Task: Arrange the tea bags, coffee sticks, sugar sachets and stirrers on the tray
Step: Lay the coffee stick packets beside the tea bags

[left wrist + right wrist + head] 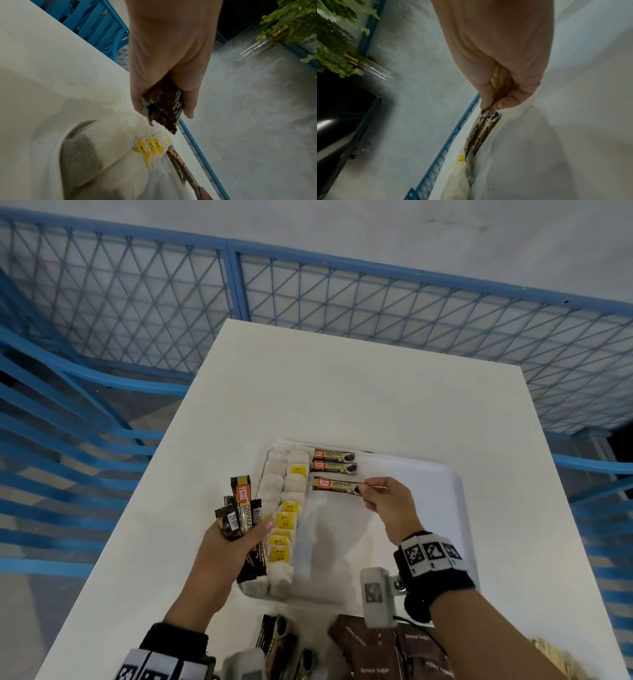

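Observation:
A white tray (428, 474) lies on the white table (342, 392). Two rows of tea bags (279, 508) with yellow tags fill its left side. Two coffee sticks (334, 461) lie side by side at the tray's far end. My right hand (366, 491) pinches a third coffee stick (334, 485) by its right end, just below those two. My left hand (236, 542) grips a fanned bundle of coffee sticks (241, 513) over the tray's left edge; the left wrist view shows the bundle (163, 106) above the tea bags (120, 142).
Brown sugar sachets (394, 648) and more coffee sticks (277, 642) lie at the table's near edge. Wooden stirrers (551, 652) show at the lower right. A blue mesh fence (308, 296) surrounds the table. The tray's right half is bare.

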`<state>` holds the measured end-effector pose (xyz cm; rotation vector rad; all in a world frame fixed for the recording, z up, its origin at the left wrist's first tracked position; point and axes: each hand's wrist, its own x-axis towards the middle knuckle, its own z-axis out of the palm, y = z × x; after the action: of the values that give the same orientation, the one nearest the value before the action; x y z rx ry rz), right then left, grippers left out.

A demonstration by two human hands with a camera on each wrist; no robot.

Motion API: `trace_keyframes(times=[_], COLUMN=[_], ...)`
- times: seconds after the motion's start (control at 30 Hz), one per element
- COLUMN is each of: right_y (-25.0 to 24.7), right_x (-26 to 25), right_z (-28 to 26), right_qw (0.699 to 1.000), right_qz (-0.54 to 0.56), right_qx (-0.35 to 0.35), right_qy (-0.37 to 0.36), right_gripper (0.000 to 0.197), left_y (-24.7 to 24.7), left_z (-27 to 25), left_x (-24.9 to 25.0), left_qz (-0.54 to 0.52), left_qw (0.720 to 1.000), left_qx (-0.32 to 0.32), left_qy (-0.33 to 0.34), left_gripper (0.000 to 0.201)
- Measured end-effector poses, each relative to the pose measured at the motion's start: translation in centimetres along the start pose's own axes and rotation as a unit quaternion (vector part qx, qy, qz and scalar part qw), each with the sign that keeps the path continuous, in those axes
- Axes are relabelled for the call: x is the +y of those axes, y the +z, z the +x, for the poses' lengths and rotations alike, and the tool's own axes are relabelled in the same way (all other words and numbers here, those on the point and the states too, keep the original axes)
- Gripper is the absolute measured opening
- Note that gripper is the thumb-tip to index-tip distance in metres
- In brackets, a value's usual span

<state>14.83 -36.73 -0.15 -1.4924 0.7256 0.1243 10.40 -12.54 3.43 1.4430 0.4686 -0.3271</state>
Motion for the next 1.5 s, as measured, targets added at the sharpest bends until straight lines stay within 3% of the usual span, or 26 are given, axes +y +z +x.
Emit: trace_keyframes(times=[0.33,0.5,0.77,0.9,1.1,1.3,1.43,1.5], right_y=[2.0,2.5,2.5,2.5,2.4,2.4,2.6,3.3], right_x=[1.1,1.1,0.9,0.9,0.8,1.1,0.6,-0.2], right_z=[3.0,3.3,3.4,3.6,3.5,3.8,2.3,0.6], right_qw=[0.984,0.974,0.974,0.980,0.984,0.978,0.962,0.956], right_qz=[-0.150,-0.195,-0.195,-0.160,-0.129,-0.171,-0.215,-0.222], right_qx=[0.079,0.083,0.083,0.098,0.101,0.101,0.092,0.048], right_qy=[-0.049,-0.078,-0.083,-0.066,-0.069,-0.066,-0.143,-0.186], right_gripper=[0.013,0.010,0.011,0.022,0.021,0.016,0.009,0.013], left_y=[-0.2,0.1,0.7,0.6,0.6,0.8,1.1,1.2], left_z=[-0.2,-0.2,-0.5,-0.6,-0.9,-0.8,-0.8,-0.8], left_x=[-0.4,-0.7,-0.9,-0.9,-0.8,-0.7,-0.5,-0.4], left_qz=[0.014,0.024,0.055,0.062,0.058,0.061,0.072,0.080], left_qw=[1.000,0.999,0.998,0.997,0.997,0.997,0.997,0.996], left_qx=[-0.021,-0.032,-0.037,-0.039,-0.039,-0.040,-0.042,-0.043], left_qy=[-0.008,-0.011,-0.006,-0.011,-0.015,-0.004,0.003,0.002], left_gripper=[0.026,0.027,0.021,0.023,0.022,0.021,0.023,0.026])
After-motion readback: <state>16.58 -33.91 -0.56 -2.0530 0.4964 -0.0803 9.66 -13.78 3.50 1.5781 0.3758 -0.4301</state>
